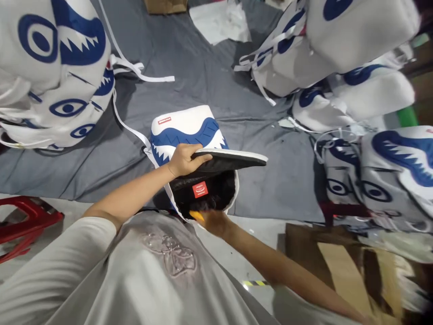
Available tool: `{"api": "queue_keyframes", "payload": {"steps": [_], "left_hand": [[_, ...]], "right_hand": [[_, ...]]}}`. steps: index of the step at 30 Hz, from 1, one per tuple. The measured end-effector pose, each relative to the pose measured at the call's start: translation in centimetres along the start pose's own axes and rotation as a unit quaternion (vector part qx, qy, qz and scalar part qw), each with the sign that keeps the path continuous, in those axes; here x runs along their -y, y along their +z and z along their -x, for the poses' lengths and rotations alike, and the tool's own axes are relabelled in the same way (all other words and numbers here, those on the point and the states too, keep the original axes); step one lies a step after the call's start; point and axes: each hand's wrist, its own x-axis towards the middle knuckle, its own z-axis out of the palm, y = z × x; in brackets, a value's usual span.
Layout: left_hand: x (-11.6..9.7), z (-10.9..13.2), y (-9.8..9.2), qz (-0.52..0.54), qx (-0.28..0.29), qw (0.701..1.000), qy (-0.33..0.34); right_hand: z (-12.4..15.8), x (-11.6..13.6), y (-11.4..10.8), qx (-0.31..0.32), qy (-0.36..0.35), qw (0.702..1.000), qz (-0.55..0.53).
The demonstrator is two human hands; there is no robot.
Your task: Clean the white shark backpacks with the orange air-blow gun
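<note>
1. The open backpack (189, 131) sits on the grey cloth (209, 67) right in front of the person, white with a blue shark-mouth print and a small red label near the top. Its mouth faces the person and the inside is black with a red tag (200, 189)

2. Left hand (184, 159) is just above the backpack's opening, fingers curled around the edge of a flat dark panel (233, 160) with a pale rim, holding it level over the mouth. Can't tell if that's the bag's own flap or a separate insert

3. Right hand (213, 222) is at the near lip of the backpack, reaching in. It's blurry, so I can't tell how the fingers sit, but a yellow thing (197, 215) pokes out beside it, maybe a tool handle

4. What's inside the backpack: just dark lining and that tag as far as I can see, the rest is hidden

5. What could go wrong, my guess: the panel is gripped at 1 end only, so it could tip or drop onto the right hand. If the yellow thing is a blade, it could nick the lining

6. Left of the backpack there's a pile of finished bags (54, 67) with eye prints, straps trailing toward it. Right of it, another heap of bags (355, 90). Beyond it lies crumpled white paper (219, 20), near-left a red stool (23, 216), near-right cardboard (341, 266)
</note>
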Motion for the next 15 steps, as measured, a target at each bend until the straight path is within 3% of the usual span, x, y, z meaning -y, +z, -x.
{"api": "queue_keyframes", "payload": {"steps": [3,5,9,12,15], "left_hand": [[0.3,0.7,0.2,0.045,-0.055,0.996,-0.06],[0.1,1.2,0.5,0.072,-0.078,0.989,-0.104],[-0.9,2.4,0.9,0.129,-0.078,0.973,-0.173],[-1.0,3.0,0.7,0.122,-0.088,0.97,-0.193],[0.0,3.3,0.3,0.07,-0.129,0.973,-0.181]], "right_hand": [[4.7,-2.2,0.2,0.036,0.091,0.993,0.061],[4.7,-2.8,-1.3,-0.001,0.158,0.986,0.057],[-2.2,-2.6,-5.6,-0.141,0.249,0.958,-0.01],[-7.8,-3.4,-8.4,-0.168,0.267,0.949,-0.031],[-8.6,-5.7,-8.7,-0.166,0.284,0.944,-0.032]]}}
